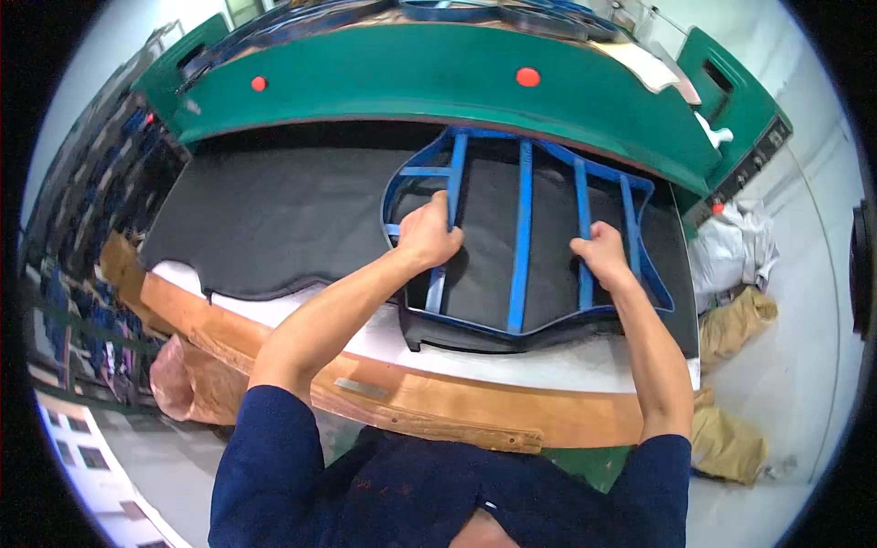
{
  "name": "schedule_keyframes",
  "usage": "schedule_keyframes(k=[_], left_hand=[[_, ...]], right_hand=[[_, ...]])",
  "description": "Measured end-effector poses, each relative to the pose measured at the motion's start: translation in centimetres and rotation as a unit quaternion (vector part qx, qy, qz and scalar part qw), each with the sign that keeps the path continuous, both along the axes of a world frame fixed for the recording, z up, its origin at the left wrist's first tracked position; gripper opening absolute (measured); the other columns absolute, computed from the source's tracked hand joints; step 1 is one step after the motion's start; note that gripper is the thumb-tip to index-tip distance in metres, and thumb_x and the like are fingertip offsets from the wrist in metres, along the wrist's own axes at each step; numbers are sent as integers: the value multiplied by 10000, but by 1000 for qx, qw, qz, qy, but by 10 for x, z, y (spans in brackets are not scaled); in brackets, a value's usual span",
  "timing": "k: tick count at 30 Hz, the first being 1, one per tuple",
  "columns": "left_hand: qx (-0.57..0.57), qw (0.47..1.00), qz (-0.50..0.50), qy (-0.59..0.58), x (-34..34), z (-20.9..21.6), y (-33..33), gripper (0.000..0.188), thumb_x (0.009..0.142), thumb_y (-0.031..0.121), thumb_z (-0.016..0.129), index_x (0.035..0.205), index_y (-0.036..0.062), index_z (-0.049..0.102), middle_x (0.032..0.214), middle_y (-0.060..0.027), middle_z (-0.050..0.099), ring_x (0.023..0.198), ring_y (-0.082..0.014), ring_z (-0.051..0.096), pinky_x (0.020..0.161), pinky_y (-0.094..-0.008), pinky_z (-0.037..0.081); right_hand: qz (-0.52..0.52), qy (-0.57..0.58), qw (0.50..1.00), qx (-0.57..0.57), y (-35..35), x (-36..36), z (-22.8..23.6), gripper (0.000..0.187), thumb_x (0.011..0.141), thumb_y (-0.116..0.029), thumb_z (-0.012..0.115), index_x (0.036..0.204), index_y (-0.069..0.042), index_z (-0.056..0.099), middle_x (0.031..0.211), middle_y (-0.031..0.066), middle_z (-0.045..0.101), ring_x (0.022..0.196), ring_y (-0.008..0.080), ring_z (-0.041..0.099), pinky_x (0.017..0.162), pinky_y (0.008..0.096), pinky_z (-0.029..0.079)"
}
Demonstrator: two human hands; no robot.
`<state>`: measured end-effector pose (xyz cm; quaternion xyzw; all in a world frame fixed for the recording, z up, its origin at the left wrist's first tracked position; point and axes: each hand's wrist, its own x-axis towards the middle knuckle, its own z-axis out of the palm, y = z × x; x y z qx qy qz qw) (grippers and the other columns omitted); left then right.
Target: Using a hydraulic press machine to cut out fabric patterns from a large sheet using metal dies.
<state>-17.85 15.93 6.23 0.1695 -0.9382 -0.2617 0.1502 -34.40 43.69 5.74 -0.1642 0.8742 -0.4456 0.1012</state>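
In the head view, your left hand (429,233) was clasped round a left crossbar of the blue frame (522,237), and your right hand (603,254) grasped a crossbar toward its right side. The frame was over the right part of the black sheet (274,201), near the green machine (393,78); whether it sat fully flat, you couldn't tell. Placing it well likely called for even pressure from both hands and its near edge kept within the sheet's edge. It looked rigid, with a curved outline, straight crossbars and scuffed blue paint.
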Motion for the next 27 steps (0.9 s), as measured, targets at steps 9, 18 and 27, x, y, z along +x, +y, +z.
schedule_keyframes(k=[9, 18, 27], left_hand=[[-7, 999, -4, -47, 23, 22, -67, 496, 727, 194, 663, 1141, -38, 519, 988, -297, 679, 987, -467, 653, 885, -524, 516], [1, 998, 43, -43, 129, 12, -238, 663, 699, 217, 696, 1297, -24, 541, 1088, -297, 668, 1065, -430, 644, 928, -479, 502], [17, 998, 42, -53, 197, 6, -385, 643, 709, 179, 671, 1301, -35, 539, 1080, -257, 670, 1047, -395, 651, 903, -438, 497]], right_hand=[[8, -2, 1000, -15, -54, 34, 15, 219, 716, -147, 749, 758, -48, 559, 649, 24, 567, 599, 126, 537, 535, 317, 440], [33, 12, 999, 14, -240, 121, 1, 262, 711, -181, 784, 720, -46, 559, 657, 35, 572, 594, 136, 537, 527, 331, 445], [14, -7, 999, 44, -395, 187, -7, 374, 672, -254, 796, 850, 22, 617, 870, 218, 688, 851, 331, 690, 784, 403, 535]])
